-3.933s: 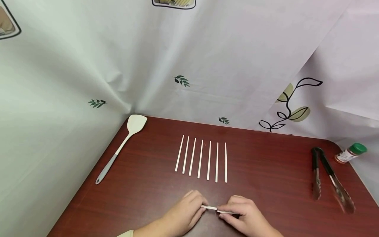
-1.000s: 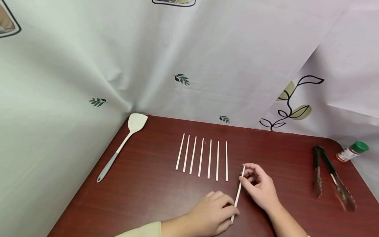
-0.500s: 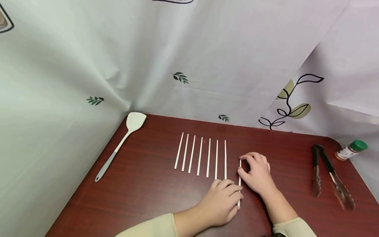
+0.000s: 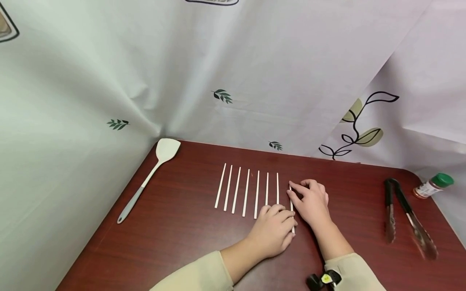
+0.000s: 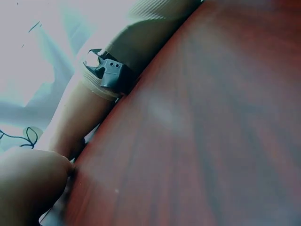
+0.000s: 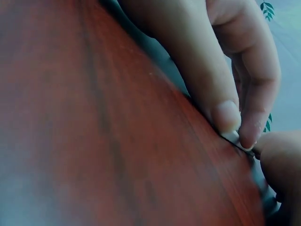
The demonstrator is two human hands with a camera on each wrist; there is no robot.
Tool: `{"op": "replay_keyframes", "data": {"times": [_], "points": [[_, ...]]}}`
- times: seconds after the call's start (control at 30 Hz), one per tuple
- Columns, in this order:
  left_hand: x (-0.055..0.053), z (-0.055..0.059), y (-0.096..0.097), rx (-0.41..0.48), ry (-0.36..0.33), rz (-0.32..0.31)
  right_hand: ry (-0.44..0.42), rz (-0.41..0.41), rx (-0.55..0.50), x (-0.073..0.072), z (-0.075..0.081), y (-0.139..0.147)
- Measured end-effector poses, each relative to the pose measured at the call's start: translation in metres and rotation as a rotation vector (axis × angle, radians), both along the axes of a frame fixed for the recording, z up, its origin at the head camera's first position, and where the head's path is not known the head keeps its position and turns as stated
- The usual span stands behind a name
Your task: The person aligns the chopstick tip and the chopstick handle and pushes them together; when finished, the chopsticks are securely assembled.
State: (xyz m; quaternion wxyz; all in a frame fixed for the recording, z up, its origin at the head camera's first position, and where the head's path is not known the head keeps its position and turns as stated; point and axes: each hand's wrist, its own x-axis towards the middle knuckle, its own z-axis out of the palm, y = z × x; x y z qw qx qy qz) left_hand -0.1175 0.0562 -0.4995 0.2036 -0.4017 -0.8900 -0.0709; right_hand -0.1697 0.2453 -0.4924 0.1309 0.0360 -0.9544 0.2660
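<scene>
Both hands are on a white chopstick at the right end of a row of several white chopsticks, roughly parallel to them. My right hand pinches its far end between thumb and fingers. My left hand holds the near end and hides part of it, as well as the near ends of the neighbouring chopsticks. In the right wrist view, the right thumb and fingertip meet at a white bit close over the table. The left wrist view shows the left hand only in part, its fingertips hidden.
A white spatula with a grey handle lies along the table's left edge. To the right are black-handled metal tongs and a green-capped jar. A patterned white cloth hangs behind the table.
The chopstick, earlier held crosswise near the front, has turned to point away and moved up beside the row. Both hands travelled forward with it, drifting slightly left lately.
</scene>
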Motion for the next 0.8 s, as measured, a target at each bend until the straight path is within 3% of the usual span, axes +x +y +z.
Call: {"op": "replay_keyframes", "data": {"times": [0.17, 0.37, 0.8], "points": [[-0.007, 0.003, 0.004, -0.017, -0.023, 0.049, 0.029, -0.037, -0.017, -0.012, 0.001, -0.004], [-0.015, 0.001, 0.006, 0.005, 0.020, 0.063, 0.057, -0.060, -0.015, -0.023, -0.001, -0.008], [-0.019, -0.005, 0.005, 0.079, 0.066, 0.057, 0.019, -0.062, -0.040, -0.021, -0.003, -0.010]]}}
